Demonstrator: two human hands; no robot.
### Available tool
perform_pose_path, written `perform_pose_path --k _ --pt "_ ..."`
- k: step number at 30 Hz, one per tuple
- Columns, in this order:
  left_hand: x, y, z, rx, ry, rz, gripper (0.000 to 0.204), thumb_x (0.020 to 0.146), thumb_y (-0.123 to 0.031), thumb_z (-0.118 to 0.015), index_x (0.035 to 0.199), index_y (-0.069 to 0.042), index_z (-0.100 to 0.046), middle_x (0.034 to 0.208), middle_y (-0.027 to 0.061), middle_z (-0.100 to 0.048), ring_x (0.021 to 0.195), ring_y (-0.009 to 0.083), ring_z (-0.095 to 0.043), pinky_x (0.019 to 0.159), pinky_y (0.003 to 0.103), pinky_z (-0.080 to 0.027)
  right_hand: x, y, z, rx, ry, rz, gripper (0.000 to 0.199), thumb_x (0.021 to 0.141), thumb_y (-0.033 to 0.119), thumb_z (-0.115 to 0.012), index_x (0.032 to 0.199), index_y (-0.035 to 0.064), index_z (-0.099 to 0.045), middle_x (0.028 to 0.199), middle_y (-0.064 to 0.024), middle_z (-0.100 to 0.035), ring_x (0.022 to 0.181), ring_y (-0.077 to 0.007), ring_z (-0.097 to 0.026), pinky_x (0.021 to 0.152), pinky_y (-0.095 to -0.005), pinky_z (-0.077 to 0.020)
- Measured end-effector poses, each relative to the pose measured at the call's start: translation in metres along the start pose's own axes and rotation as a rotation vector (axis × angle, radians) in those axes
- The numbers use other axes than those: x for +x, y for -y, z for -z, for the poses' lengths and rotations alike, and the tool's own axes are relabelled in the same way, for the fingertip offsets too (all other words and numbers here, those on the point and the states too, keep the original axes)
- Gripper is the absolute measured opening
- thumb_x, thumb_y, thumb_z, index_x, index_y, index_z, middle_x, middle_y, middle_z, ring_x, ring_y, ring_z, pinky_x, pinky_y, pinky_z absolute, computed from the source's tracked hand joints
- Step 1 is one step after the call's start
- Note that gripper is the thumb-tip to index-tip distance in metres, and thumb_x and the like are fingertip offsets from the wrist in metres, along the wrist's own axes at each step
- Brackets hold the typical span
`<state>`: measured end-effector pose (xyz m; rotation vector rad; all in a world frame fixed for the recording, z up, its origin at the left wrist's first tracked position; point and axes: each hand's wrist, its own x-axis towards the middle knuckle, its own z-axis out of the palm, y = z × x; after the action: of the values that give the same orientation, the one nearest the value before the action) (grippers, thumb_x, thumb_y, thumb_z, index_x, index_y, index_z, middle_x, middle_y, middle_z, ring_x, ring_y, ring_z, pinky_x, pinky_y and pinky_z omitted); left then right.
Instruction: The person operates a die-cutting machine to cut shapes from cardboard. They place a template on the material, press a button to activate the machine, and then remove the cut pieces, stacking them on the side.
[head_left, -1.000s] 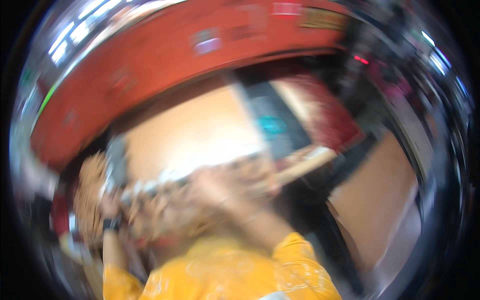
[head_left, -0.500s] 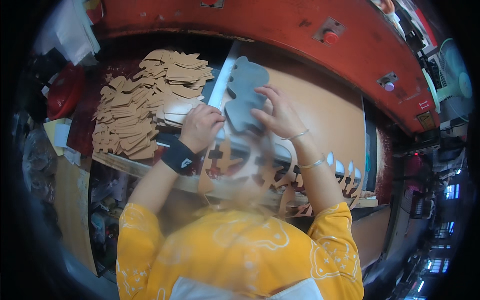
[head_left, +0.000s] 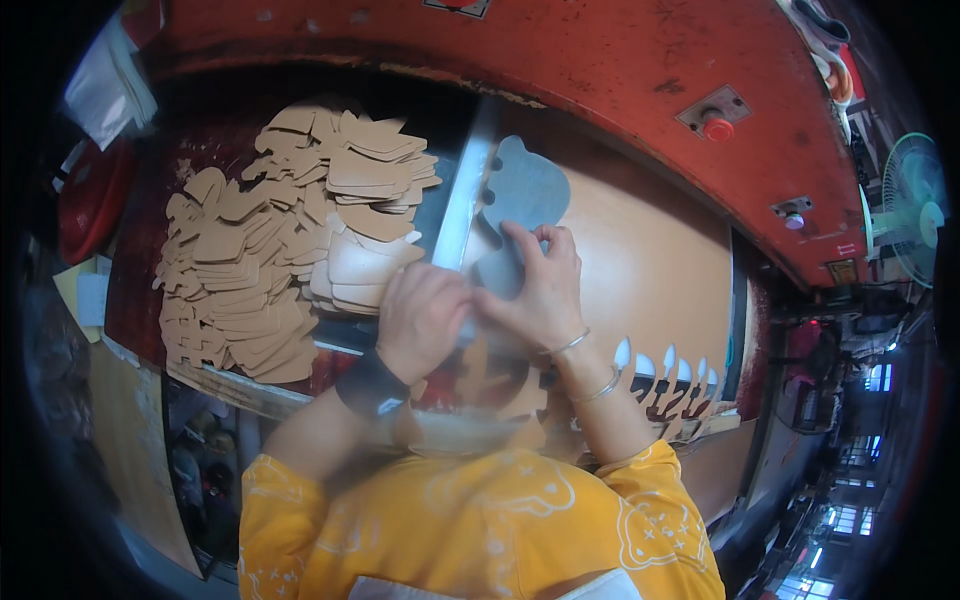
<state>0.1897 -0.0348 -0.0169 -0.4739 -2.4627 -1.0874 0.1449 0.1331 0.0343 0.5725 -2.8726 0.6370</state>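
Note:
A grey-blue cutting die [head_left: 522, 205] with a lobed outline lies on a tan sheet [head_left: 640, 255] on the bed of a red press. My right hand [head_left: 535, 285] grips the die's near end, fingers curled over it. My left hand [head_left: 425, 315], a black band on its wrist, presses against the die's lower left edge beside the right hand. Both hands hold the die flat on the sheet. The sheet's near edge shows several cut-out shapes [head_left: 660, 385].
A large pile of tan cut pieces [head_left: 290, 240] lies to the left. The red press head [head_left: 600, 70] with a red button [head_left: 716, 128] arches above. A metal strip [head_left: 460, 200] divides pile from sheet. A fan [head_left: 915, 215] stands far right.
The view swung from a blur to the press bed. Since half a second ago both hands have slid the die slightly and closed tighter around its near end.

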Motion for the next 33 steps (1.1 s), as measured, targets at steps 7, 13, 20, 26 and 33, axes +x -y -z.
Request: perform_pose_path --k 7,13,20,26,33 --pt "0.005 -0.002 0.005 -0.037 0.035 0.015 0.011 0.074 -0.01 -0.066 0.085 -0.008 -0.065 0.093 0.0037 -0.06 0.094 0.0257 -0.055 0.082 0.039 -0.042 -0.004 -0.014 0.003 0.05 0.038 0.023 0.067 0.063 0.03 -0.077 0.123 0.0103 -0.054 0.112 -0.0186 -0.048 0.111 -0.0348 -0.044 0.097 -0.0432 -0.0369" --pt "-0.011 -0.021 0.022 -0.257 0.141 0.032 0.011 0.074 -0.003 -0.068 0.085 -0.003 -0.066 0.088 0.0091 -0.063 0.085 0.0272 -0.059 0.075 0.035 -0.047 -0.024 -0.12 0.064 0.07 -0.339 -0.094 0.05 0.078 0.023 -0.07 0.124 0.008 -0.055 0.131 -0.0173 -0.045 0.127 -0.033 -0.038 0.107 -0.0433 -0.0296" --pt "-0.068 -0.06 0.006 -0.353 0.245 0.1 0.007 0.076 -0.005 -0.068 0.081 -0.003 -0.065 0.081 0.0097 -0.063 0.077 0.0265 -0.061 0.068 0.034 -0.047 -0.09 -0.221 0.136 -0.217 -0.827 -0.304 0.06 0.088 0.03 -0.064 0.136 0.0022 -0.041 0.14 -0.022 -0.034 0.131 -0.0338 -0.032 0.109 -0.0421 -0.0261" --pt "-0.077 -0.052 -0.02 -0.203 0.182 0.103 0.01 0.082 -0.013 -0.062 0.077 -0.006 -0.064 0.076 0.0112 -0.059 0.074 0.0311 -0.058 0.065 0.04 -0.044 -0.102 -0.263 0.199 -0.173 -1.289 -0.33 0.068 0.09 0.034 -0.059 0.141 -0.0013 -0.03 0.145 -0.0285 -0.023 0.136 -0.0386 -0.021 0.111 -0.0474 -0.0195" --pt "-0.078 -0.054 -0.018 -0.169 0.173 0.174 0.014 0.083 -0.016 -0.065 0.077 -0.004 -0.066 0.074 0.0116 -0.058 0.064 0.0282 -0.06 0.058 0.036 -0.046 -0.095 -0.312 0.243 -0.032 -1.344 -0.406 0.063 0.093 0.033 -0.054 0.135 -0.008 -0.031 0.13 -0.0307 -0.043 0.115 -0.0407 -0.046 0.097 -0.0446 -0.0377"
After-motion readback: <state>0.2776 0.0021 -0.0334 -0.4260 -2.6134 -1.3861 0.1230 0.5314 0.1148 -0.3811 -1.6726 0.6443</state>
